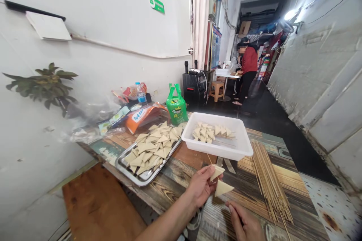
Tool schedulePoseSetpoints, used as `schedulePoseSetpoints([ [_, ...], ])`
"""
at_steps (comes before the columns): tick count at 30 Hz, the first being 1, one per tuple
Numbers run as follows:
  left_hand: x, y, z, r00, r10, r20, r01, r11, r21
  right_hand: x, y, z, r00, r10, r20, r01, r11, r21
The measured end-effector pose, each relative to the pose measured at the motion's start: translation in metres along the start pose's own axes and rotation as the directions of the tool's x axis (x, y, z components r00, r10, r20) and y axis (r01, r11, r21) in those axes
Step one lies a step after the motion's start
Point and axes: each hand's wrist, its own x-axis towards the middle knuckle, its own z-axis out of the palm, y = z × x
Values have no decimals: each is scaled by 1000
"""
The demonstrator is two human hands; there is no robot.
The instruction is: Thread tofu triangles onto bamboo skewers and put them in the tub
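Observation:
My left hand [202,184] pinches a pale triangle [217,172] that looks like tofu or folded bean curd. Just below it a second tofu triangle [223,188] sits on the same thin bamboo skewer [208,157], whose tip pokes out above my left fingers. Low in the picture, my right hand [245,221] is closed on the skewer's lower end. To the left, a metal tray [140,182] bears a heap of loose tofu triangles [154,147]. Beyond my hands, a white plastic tub [240,131] holds several skewered triangles [204,132].
A bundle of bamboo skewers [270,180] lies on the wood-patterned table [169,192] at right. Behind the tray are an orange packet [141,116], a green bag [177,107] and a water bottle [140,94]. A person [249,64] stands at a far table; a speaker [195,86] is nearer.

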Motion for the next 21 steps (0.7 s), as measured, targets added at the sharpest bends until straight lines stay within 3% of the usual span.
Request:
schedulePoseSetpoints([
  [14, -4, -5, 5, 998, 53, 33, -55, 996, 64, 2, 5, 4, 999, 34, -31, -33, 999, 31],
  [18, -4, -2, -2, 983, 165, 80, -178, 965, 192, -13, 29, 9, 997, 75, 9, -75, 997, 23],
  [21, -12, 17, -5, 933, 352, 71, -351, 855, 382, -24, 50, 9, 991, 115, 61, -114, 993, -23],
])
